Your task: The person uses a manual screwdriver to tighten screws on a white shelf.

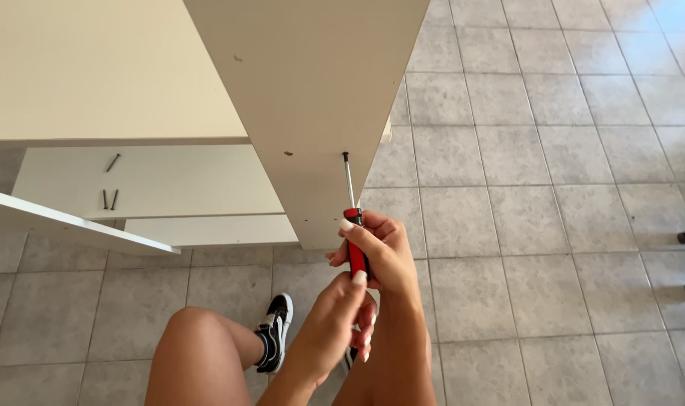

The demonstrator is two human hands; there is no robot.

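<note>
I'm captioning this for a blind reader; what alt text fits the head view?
Both hands, right hand above left hand, grip a red-handled screwdriver, tip against a cream wooden furniture panel. Three loose dark screws lie on a lower board, over grey floor tiles.

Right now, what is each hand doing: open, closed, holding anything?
Left hand: closed on the lower end of the red screwdriver.
Right hand: closed around the same screwdriver's handle.

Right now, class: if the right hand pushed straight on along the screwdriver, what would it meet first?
The right hand would most likely meet the white panel, where the screwdriver tip already sits at a hole.
</note>
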